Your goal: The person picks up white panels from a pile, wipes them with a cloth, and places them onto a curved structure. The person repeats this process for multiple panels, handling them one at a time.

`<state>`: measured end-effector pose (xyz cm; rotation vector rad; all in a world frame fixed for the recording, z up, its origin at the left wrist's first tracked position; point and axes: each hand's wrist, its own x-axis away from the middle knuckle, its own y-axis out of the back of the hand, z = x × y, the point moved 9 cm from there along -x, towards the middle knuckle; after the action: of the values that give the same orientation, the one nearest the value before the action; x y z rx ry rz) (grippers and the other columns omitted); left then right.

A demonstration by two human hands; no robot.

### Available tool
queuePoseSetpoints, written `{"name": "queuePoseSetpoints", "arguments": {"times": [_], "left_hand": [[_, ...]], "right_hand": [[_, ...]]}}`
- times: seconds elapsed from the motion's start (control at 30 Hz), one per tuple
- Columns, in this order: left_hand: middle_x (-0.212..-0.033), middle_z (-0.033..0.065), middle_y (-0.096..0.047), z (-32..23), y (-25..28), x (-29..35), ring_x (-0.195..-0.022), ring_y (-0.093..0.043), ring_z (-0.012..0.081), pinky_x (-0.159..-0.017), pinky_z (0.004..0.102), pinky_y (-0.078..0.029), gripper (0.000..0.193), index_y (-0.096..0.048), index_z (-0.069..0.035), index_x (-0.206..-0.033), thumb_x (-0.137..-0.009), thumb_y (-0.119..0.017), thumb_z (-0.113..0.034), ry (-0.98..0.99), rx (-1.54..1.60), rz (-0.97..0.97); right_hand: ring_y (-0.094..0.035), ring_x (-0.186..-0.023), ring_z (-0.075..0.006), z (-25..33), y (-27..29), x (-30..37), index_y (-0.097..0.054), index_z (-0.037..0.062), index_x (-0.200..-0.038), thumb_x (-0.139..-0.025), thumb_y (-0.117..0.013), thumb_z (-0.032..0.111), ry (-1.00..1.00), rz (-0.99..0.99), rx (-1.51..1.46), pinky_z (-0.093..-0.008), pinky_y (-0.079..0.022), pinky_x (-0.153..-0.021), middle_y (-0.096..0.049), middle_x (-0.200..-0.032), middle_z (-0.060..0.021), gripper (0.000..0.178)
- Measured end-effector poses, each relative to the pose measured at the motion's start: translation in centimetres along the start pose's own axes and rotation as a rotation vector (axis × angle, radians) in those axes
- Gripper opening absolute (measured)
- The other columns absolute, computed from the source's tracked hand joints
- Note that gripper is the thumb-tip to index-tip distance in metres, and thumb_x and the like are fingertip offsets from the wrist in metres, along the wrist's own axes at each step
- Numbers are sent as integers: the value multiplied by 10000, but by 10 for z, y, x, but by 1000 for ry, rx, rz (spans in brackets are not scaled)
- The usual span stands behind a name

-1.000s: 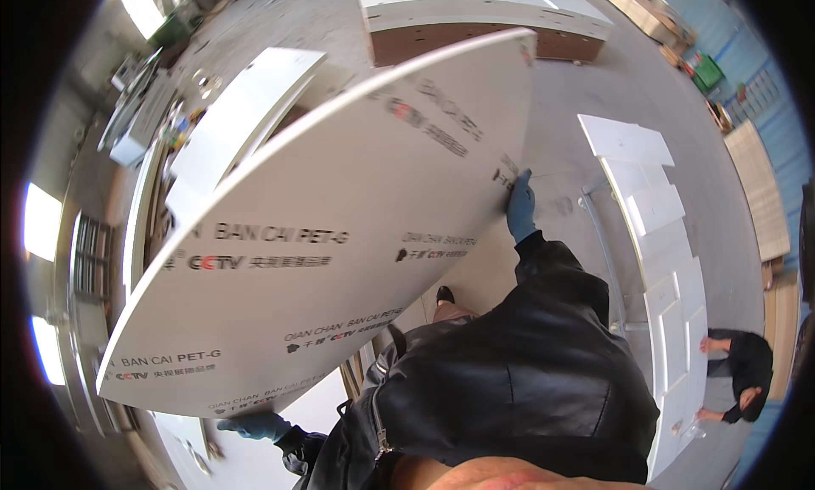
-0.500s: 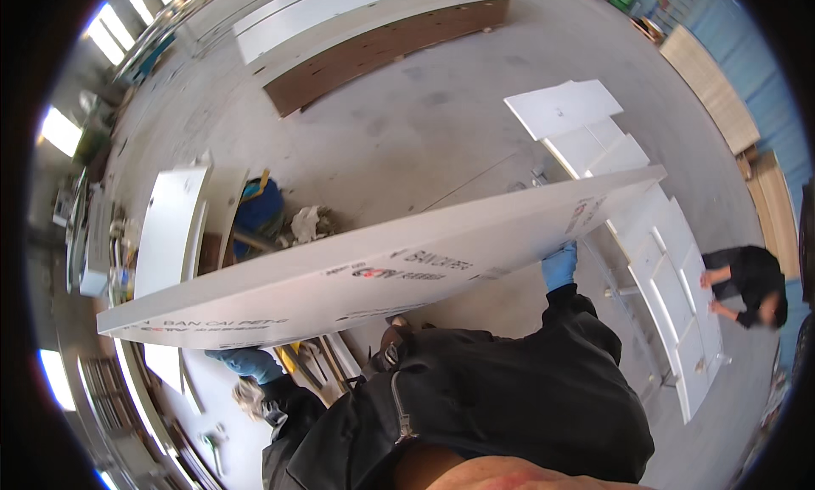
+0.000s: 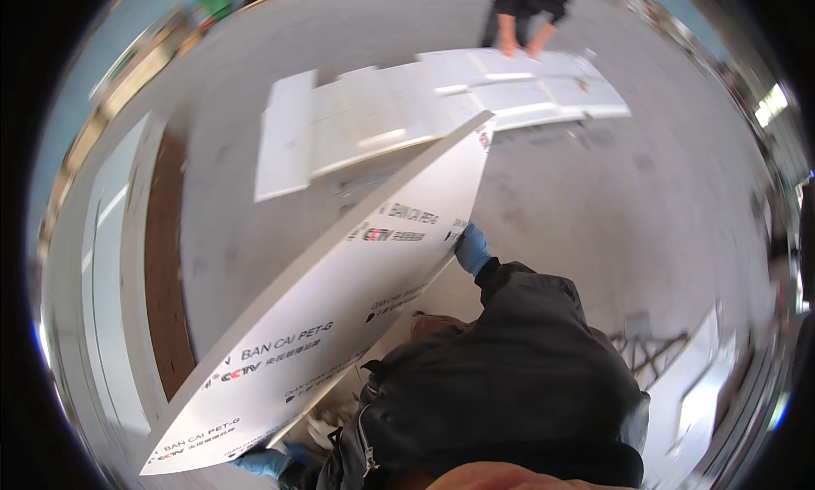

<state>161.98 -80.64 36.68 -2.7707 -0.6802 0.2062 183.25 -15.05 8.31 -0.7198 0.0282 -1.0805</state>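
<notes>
A long white panel [image 3: 340,286] with printed lettering on its face slants across the view, from the lower left up toward the middle. My right hand [image 3: 474,249], in a blue glove, grips its edge on the right side. Low at the left, my left hand [image 3: 265,463], also blue-gloved, holds the edge near the panel's other end; its fingers are partly hidden beneath the board. The panel stands tilted on edge in front of my body. Its far end overlaps the view of a work table bearing white panels [image 3: 284,138].
Across the floor, a co-worker [image 3: 528,15] in black leans over that table with both hands on the panels. On the left lies a long stack of boards [image 3: 127,261] with a brown side. More white sheets [image 3: 700,388] and dark trestle legs [image 3: 649,350] are at the lower right.
I have turned to the right with the panel still in both hands. The panel table has swung from the right to ahead of me, and the board stack from ahead to the left.
</notes>
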Motion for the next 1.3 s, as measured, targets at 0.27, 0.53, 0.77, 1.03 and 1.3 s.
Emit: {"name": "queuePoseSetpoints", "arguments": {"times": [0.27, 0.53, 0.77, 1.03, 1.3], "left_hand": [[-1436, 169, -468, 196, -346, 134, -1254, -501, 326, -1053, 486, -444, 627, -346, -110, -1497, -1016, -412, -507, 340, -29, 766], [-1437, 158, -466, 213, -327, 787, -1254, -494, 322, -1056, 482, -436, 624, -348, -113, -1497, -1019, -404, -511, 731, -99, 1452], [-1439, 149, -465, 179, -236, 1130, -1254, -488, 318, -1058, 478, -429, 622, -350, -115, -1496, -1022, -398, -513, 942, -194, 1806], [-1440, 138, -463, 197, -258, 1071, -1254, -482, 314, -1061, 474, -421, 619, -352, -117, -1496, -1025, -390, -516, 997, -165, 1871], [-1442, 128, -461, 232, -279, 880, -1254, -475, 310, -1064, 470, -413, 617, -355, -120, -1496, -1028, -382, -520, 887, -128, 1546]], "right_hand": [[-601, -882, -156, 88, 244, 31, -646, 45, -1121, -1008, -466, 324, 208, -595, -148, -305, -489, -833, -672, -1035, -38, 351], [-395, -568, -86, 298, 726, 421, -678, 112, -948, -1001, -493, 326, 538, -1022, -243, -255, -313, -525, -505, -694, 59, 288], [-640, -950, -152, 287, 921, 629, -679, 52, -1145, -979, -508, 253, 642, -1222, -476, -300, -498, -882, -698, -1075, -49, 312], [-637, -916, -154, 214, 843, 654, -680, 18, -1111, -988, -485, 249, 591, -1405, -450, -295, -494, -861, -706, -1041, -57, 326], [-543, -743, -111, 216, 811, 622, -680, 71, -959, -981, -474, 251, 589, -1336, -359, -273, -428, -691, -631, -840, 8, 275]]}}
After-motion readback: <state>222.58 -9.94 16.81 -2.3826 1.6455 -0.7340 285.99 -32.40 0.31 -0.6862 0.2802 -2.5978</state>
